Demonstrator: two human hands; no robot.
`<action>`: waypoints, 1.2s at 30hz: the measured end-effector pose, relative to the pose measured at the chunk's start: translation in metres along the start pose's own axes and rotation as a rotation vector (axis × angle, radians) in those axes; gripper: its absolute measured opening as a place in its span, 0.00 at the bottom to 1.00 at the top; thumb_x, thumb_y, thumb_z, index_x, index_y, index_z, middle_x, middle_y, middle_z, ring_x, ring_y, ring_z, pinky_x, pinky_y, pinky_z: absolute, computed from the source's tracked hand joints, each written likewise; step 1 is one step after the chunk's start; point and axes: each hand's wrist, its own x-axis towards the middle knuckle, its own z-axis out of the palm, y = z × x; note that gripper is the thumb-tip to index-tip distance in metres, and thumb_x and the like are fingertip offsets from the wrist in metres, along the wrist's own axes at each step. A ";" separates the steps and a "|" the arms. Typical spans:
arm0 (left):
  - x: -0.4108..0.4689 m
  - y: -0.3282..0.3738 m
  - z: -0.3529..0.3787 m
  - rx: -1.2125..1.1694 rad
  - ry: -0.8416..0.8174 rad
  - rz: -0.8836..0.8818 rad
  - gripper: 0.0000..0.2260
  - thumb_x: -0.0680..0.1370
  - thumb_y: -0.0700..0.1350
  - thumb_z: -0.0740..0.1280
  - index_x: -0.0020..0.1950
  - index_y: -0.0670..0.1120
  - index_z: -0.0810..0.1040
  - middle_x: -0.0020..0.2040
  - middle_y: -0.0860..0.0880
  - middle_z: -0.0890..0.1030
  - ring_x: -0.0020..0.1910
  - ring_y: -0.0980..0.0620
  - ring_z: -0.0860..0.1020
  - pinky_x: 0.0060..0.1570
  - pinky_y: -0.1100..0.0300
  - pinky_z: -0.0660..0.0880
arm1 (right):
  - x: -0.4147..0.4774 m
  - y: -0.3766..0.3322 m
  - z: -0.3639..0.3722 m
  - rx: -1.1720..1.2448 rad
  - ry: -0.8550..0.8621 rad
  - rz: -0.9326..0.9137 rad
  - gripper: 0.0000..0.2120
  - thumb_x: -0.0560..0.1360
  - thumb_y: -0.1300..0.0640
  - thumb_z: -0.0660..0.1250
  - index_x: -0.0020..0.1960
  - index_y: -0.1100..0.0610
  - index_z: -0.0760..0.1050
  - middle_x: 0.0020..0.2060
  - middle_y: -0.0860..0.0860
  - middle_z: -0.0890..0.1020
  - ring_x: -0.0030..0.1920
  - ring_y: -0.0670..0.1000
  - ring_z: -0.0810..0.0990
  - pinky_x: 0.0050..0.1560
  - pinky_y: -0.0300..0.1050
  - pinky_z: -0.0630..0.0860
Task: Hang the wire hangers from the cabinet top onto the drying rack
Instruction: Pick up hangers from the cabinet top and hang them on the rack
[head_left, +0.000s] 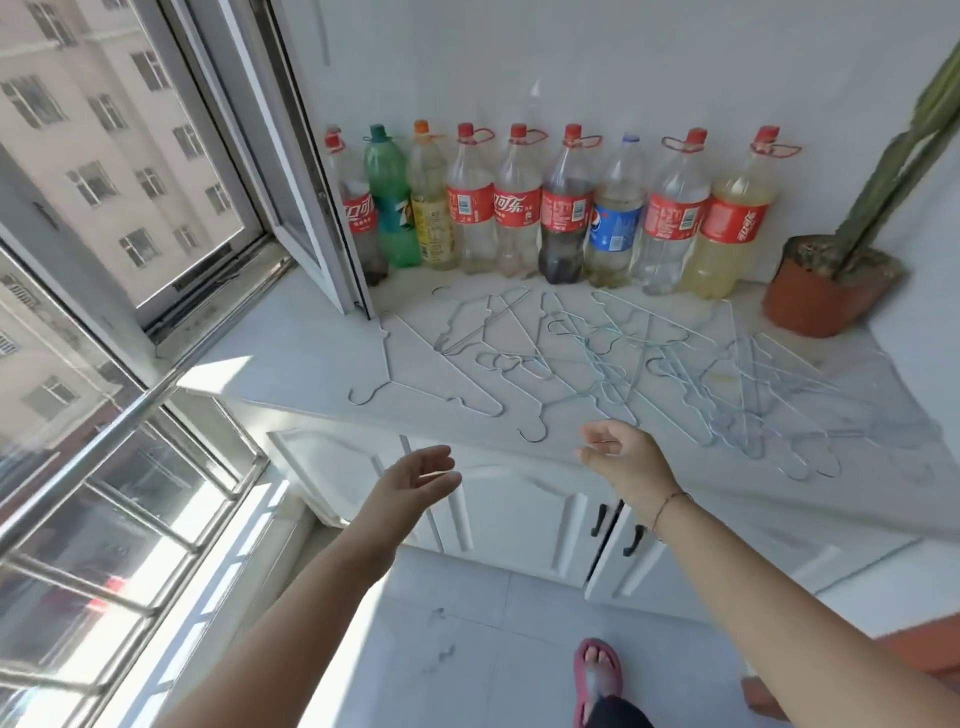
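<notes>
Several thin wire hangers (597, 358) lie spread flat over the white marble cabinet top (291, 353), some overlapping, with hooks pointing toward the front edge. One hook (532, 432) hangs just over that edge. My left hand (421, 475) is stretched out below the front edge, fingers relaxed, holding nothing. My right hand (615, 454) hovers at the front edge beside that hook, fingers loosely curled, empty. No drying rack is in view.
A row of several plastic soda bottles (519, 208) lines the back wall. A potted cactus (831, 280) stands at the right rear. An open window sash (311, 218) juts in at the left. A metal rail (104, 452) runs along the window. Cabinet doors (519, 514) sit below.
</notes>
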 end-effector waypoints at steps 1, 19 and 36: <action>0.014 0.001 0.003 -0.002 0.003 -0.014 0.24 0.67 0.51 0.71 0.62 0.51 0.75 0.60 0.51 0.79 0.58 0.58 0.77 0.64 0.56 0.69 | 0.018 0.004 -0.001 -0.009 -0.016 0.015 0.13 0.71 0.62 0.69 0.55 0.60 0.77 0.50 0.52 0.79 0.52 0.51 0.78 0.49 0.39 0.74; 0.201 0.004 0.069 -0.127 0.138 -0.259 0.23 0.66 0.52 0.70 0.61 0.51 0.76 0.58 0.52 0.81 0.58 0.57 0.77 0.64 0.55 0.69 | 0.259 0.061 0.008 -0.950 -0.406 -0.232 0.10 0.69 0.51 0.67 0.50 0.48 0.78 0.51 0.46 0.77 0.59 0.50 0.69 0.53 0.43 0.60; 0.275 0.023 0.083 -0.366 0.126 -0.307 0.08 0.76 0.43 0.68 0.54 0.45 0.81 0.51 0.47 0.85 0.54 0.48 0.80 0.55 0.56 0.74 | 0.262 0.025 0.008 0.224 -0.213 0.150 0.05 0.71 0.64 0.69 0.41 0.56 0.79 0.33 0.48 0.79 0.34 0.42 0.76 0.38 0.31 0.71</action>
